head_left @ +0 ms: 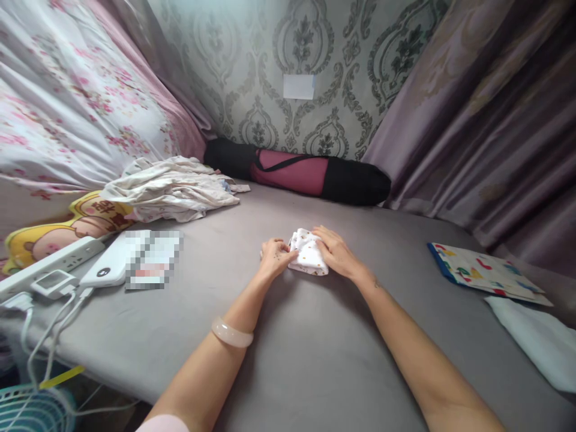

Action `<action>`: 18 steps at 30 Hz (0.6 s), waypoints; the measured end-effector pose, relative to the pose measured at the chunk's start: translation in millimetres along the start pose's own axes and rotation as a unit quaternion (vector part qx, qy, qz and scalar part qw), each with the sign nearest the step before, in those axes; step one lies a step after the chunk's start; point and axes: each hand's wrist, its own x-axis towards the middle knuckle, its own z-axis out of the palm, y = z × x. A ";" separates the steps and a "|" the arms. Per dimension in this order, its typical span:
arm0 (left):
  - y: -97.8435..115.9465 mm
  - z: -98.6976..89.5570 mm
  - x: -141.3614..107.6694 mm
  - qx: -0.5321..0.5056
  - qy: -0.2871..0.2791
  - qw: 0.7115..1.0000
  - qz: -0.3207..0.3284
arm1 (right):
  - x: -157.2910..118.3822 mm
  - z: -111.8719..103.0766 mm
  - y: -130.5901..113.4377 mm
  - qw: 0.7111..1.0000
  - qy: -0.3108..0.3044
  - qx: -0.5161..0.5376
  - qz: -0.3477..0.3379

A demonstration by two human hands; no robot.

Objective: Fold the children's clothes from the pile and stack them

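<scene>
A small folded white cloth [309, 257] with tiny coloured spots lies on the grey bed sheet [288, 348], between my two hands. At its left edge my left hand [275, 258] has its fingers bent and the thumb on the fabric, pinching it. My right hand [338, 253] rests along the cloth's right side, fingers stretched out and touching its upper right edge. The cloth looks like a compact bundle of several layers; what kind of item it is cannot be made out.
A heap of pale clothes [175, 187] and a yellow cushion [96, 213] lie left. Nearby are a power strip [54, 267], a white power bank [117, 258] and cables. A black and pink long bag [290, 173] lies at the wall. Right sit a patterned folded cloth [488, 270] and white fabric [535, 336].
</scene>
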 end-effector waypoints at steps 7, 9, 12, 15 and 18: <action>-4.5 4.3 3.1 0.020 0.007 1.000 0.004 | 15.4 8.6 -5.7 0.982 -0.170 -0.072 -0.033; -7.3 5.9 4.4 0.035 0.012 0.999 0.009 | 19.1 19.2 2.0 0.976 -0.201 -0.080 -0.008; -10.8 7.2 5.5 0.050 0.021 0.999 0.005 | 21.2 32.4 11.9 0.970 -0.226 -0.086 0.012; -12.8 7.2 6.1 0.046 0.018 0.999 0.005 | 21.9 35.2 15.6 0.971 -0.225 -0.079 0.011; -14.5 7.2 7.2 0.030 0.012 0.999 0.006 | 22.7 28.3 13.9 0.972 -0.229 -0.050 0.020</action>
